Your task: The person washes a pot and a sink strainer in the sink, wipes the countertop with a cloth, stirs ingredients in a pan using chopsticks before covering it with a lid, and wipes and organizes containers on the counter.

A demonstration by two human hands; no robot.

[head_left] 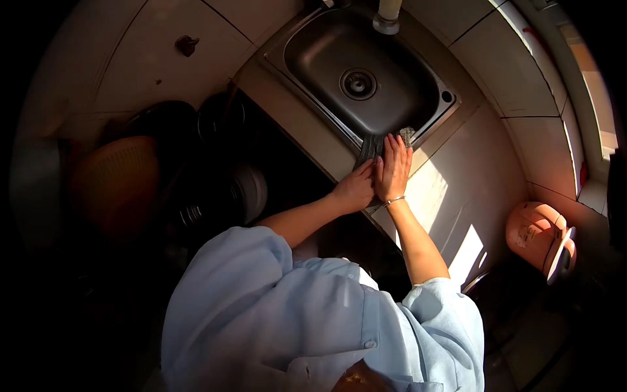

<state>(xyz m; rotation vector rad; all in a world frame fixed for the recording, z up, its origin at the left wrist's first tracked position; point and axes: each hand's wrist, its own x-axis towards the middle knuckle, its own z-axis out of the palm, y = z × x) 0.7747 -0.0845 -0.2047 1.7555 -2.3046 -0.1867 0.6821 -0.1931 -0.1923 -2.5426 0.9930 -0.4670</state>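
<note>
A dark grey cloth lies over the near rim of the steel sink, and a lighter crumpled part shows just right of my fingertips. My right hand, with a thin bracelet at the wrist, lies flat on the cloth with its fingers stretched out. Right beside it, my left hand has its fingers bent around the cloth's near edge, touching the right hand. Part of the cloth is hidden under both hands.
A faucet end hangs over the sink's far side. On the right stands a pink appliance near the tiled wall. An orange basket and dark pots are in shadow at the left, below the counter.
</note>
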